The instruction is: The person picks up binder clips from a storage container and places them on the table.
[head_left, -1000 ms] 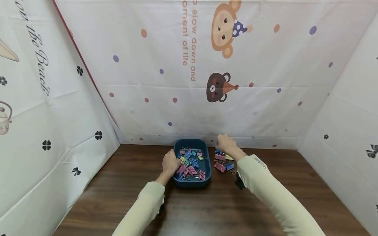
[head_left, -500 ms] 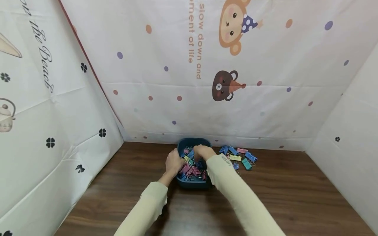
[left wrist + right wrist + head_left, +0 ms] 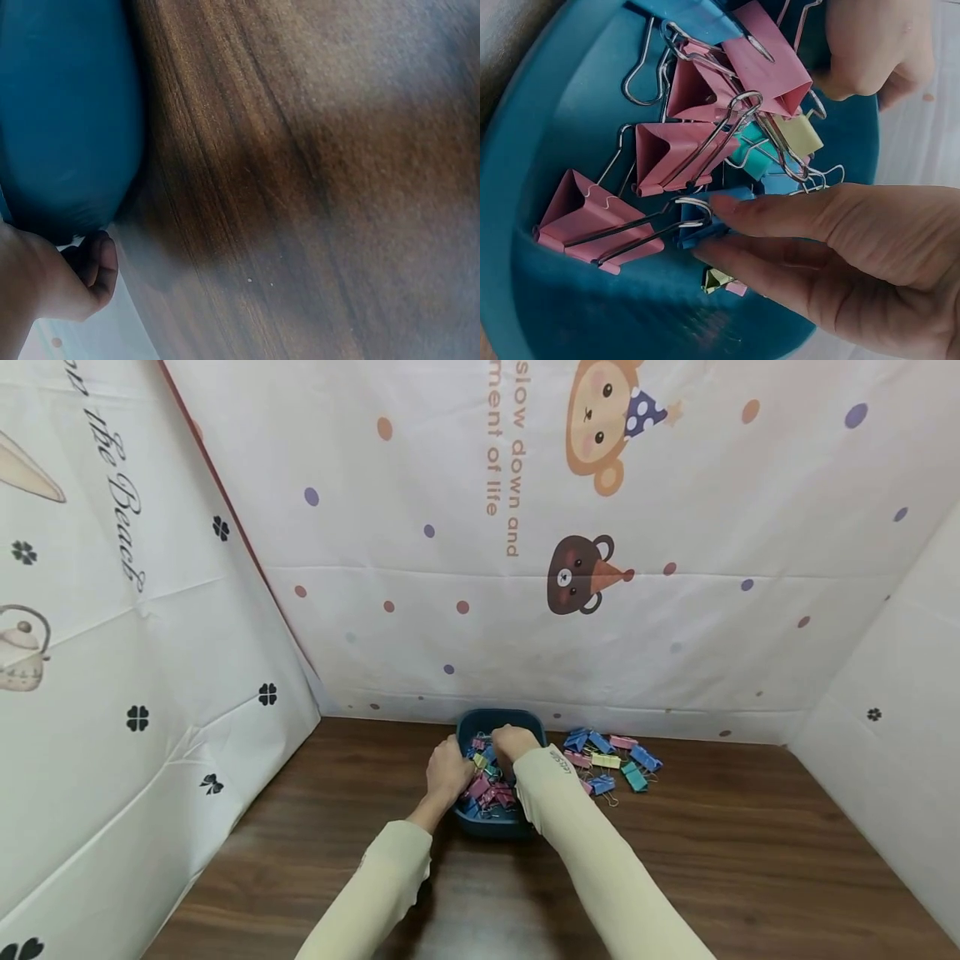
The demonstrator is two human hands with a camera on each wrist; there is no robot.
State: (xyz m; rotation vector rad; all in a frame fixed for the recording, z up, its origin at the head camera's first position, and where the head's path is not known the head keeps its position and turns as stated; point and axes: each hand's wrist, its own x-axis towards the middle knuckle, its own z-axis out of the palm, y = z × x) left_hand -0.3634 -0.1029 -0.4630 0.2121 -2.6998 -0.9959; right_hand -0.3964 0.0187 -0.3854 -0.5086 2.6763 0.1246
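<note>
A dark teal plastic bin holds a jumble of binder clips in pink, blue, yellow and green. My left hand grips the bin's left rim; in the left wrist view its curled fingers show at the bin's outer wall. Reaching into the bin, my right hand pinches a blue binder clip between thumb and finger, as the right wrist view shows. Pink binder clips with silver wire handles lie beside those fingertips. In the head view the right forearm covers part of the bin.
On the brown wooden table, right of the bin, lies a loose group of binder clips, among them a green binder clip and a yellow binder clip. A white printed sheet hangs close behind the bin.
My right hand has moved left from the loose binder clips into the bin, then stayed there. The left hand keeps its grip on the rim. The head view has shifted slightly.
</note>
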